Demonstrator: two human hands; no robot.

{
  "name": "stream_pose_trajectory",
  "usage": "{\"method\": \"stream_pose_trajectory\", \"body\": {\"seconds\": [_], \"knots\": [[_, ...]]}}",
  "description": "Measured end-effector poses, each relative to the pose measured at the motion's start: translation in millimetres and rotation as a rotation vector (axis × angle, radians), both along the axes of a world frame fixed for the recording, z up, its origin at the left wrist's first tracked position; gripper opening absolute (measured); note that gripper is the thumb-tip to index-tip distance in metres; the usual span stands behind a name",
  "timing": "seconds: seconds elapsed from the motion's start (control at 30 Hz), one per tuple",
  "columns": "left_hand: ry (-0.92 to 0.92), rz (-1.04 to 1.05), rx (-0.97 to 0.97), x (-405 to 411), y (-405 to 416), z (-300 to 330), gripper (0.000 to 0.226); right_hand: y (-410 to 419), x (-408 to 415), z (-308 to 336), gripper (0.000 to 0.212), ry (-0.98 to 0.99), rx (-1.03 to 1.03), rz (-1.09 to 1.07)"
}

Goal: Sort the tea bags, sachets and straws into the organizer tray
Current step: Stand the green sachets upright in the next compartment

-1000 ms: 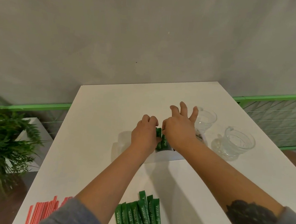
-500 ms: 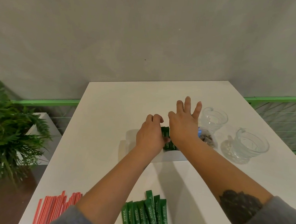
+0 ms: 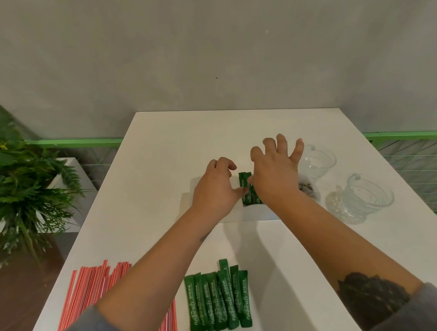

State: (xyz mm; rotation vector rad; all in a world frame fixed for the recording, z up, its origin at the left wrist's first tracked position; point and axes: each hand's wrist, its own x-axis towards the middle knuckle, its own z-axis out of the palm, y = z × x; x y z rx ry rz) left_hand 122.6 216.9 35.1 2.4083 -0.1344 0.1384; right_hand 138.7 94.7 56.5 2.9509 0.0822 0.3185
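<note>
At twelve o'clock, both hands tucked sachets (image 3: pixel 249 190) into the organizer tray (image 3: pixel 255 215): left hand (image 3: pixel 217 188) curled and touching them, right hand (image 3: pixel 273 174) spread; loose sachets (image 3: pixel 218 299) and straws (image 3: pixel 94 293) remained at six.

Bare table (image 3: pixel 165 177) lies open across the upper left and upper centre of the frame, up to the wall. The middle right is crowded: two glass cups (image 3: pixel 365 199) stand near each other just right of the tray (image 3: pixel 258 214), and both hands, the left hand (image 3: pixel 215 191) and the right hand (image 3: pixel 276 174), cover the tray from above. At the bottom, the straws (image 3: pixel 89 296) and the green sachets (image 3: pixel 218 302) fill the near edge; between them and the tray the surface is free, crossed only by both forearms. White table to the lower right is open
</note>
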Motion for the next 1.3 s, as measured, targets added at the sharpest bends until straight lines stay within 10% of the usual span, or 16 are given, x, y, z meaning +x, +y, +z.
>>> {"method": "stream_pose_trajectory", "body": {"seconds": [0.33, 1.3], "knots": [[0.08, -0.027, 0.011, -38, 14, -1, 0.04, 3, -46, 3, 0.028, -0.236, 0.185, 0.039], [0.536, -0.14, 0.343, -105, 38, -38, 0.053, 27, -136, -56, 0.043, 0.556, 0.572, -0.168]]}}
